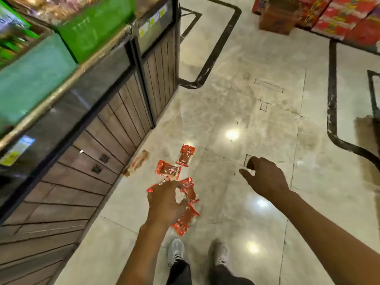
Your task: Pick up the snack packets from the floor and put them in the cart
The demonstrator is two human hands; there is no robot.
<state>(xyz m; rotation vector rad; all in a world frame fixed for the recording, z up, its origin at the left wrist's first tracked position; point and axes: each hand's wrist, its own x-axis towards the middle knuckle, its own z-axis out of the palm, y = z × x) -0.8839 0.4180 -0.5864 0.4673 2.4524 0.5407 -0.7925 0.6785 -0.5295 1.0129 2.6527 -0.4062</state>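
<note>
Several red snack packets [186, 155] lie scattered on the floor [257, 120]. The left hand [164, 200] reaches down, fingers curled over them, grip unclear; the right hand [265, 177] hangs loosely curled, empty, likely for balance.

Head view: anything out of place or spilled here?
Yes. Several red snack packets lie scattered on the tiled floor beside the shelf base, and a paler packet rests against it. The left hand reaches over them.

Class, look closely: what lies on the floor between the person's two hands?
Head view: bare glossy floor separates left hand from right hand; red packets sit beside the left.
</note>
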